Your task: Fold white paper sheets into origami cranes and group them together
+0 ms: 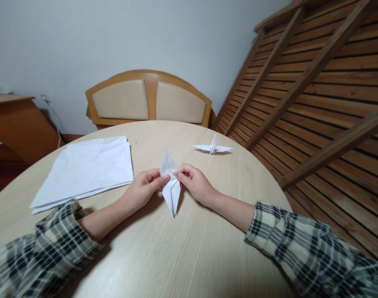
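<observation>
A white sheet of paper folded into a long diamond (171, 194) is held between both hands, one point away from me and the other toward me. My left hand (142, 187) pinches its left edge at the middle, thumb on top. On the opposite edge, my right hand (195, 182) grips with its thumb pressed on the paper near the centre crease. The fingers beneath the paper are mostly hidden. Beyond my right hand, a finished paper crane (213, 147) stands on the table with its wings spread.
A stack of creased white paper sheets (89, 169) lies at the left of the round wooden table (183, 256). Behind the table is a wood-framed padded headboard (152, 97). Slatted wooden panels (319, 99) lean along the right side. A brown cabinet (15, 128) is at the far left.
</observation>
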A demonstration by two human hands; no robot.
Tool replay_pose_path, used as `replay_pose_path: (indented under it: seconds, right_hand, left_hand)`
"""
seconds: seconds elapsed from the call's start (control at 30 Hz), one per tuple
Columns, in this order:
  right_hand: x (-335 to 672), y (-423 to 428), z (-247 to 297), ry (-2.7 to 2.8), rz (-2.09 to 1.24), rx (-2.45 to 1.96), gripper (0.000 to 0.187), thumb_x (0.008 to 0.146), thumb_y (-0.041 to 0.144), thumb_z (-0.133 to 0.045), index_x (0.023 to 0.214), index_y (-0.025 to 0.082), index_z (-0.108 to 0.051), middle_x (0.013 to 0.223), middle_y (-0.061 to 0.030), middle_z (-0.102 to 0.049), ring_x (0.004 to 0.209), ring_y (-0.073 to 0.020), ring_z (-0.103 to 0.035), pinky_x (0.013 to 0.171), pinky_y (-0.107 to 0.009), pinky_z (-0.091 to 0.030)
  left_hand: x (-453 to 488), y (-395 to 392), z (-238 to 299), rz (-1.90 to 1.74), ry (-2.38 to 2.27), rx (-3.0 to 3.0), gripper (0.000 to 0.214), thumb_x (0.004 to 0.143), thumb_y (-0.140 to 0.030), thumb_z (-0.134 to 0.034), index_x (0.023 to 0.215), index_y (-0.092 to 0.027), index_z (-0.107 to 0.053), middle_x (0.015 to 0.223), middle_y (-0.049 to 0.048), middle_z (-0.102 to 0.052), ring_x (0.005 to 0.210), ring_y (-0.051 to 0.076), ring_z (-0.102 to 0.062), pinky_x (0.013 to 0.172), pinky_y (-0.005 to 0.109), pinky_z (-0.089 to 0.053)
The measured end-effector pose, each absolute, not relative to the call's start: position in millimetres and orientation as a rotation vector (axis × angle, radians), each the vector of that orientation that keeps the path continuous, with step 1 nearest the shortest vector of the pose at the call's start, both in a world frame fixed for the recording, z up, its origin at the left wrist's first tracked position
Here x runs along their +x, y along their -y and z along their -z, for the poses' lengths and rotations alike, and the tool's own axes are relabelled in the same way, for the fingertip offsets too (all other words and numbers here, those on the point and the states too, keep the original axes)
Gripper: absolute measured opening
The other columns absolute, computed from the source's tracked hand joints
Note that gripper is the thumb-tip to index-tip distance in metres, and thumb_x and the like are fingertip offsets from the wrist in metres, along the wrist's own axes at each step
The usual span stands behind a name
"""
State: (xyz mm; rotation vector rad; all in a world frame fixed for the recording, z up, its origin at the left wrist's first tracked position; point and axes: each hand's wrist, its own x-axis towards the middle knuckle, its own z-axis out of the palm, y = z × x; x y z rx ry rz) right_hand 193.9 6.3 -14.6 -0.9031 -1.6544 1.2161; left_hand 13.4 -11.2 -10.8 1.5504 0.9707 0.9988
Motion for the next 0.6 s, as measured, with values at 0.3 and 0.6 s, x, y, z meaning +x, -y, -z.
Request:
replay_pose_path:
  seconds: [0.3, 0.6]
  right_hand:
    - [194.7, -13.0, 18.5, 1.370, -1.416, -0.930, 0.035, 0.075, 0.048, -0.068, 0.066, 0.018, -0.050, 0.058, 0.0048, -0.047, 0.054, -0.0092, -0.042, 0.054, -0.025, -0.030]
    - [196.5, -12.4, 14.5, 1.324, -1.576, -0.919, 0.030, 0.072, 0.044, -0.068, 0.070, 0.016, -0.056, 0.061, 0.0030, -0.052, 0.056, -0.0097, -0.046, 0.056, -0.025, -0.033]
  left_hand:
    - [7.2, 8.3, 10.9, -1.348, -1.183, 2.012, 0.045, 0.092, -0.023, -0.046, 0.137, -0.022, -0.041, 0.136, 0.0134, -0.049, 0.123, 0.024, -0.049, 0.100, 0.044, -0.043]
    - [3.1, 13.8, 5.8, -1.238, -1.199, 2.857, 0.047, 0.086, -0.010, -0.057, 0.129, -0.029, -0.055, 0.151, 0.0089, -0.035, 0.138, 0.031, -0.032, 0.108, 0.053, -0.033]
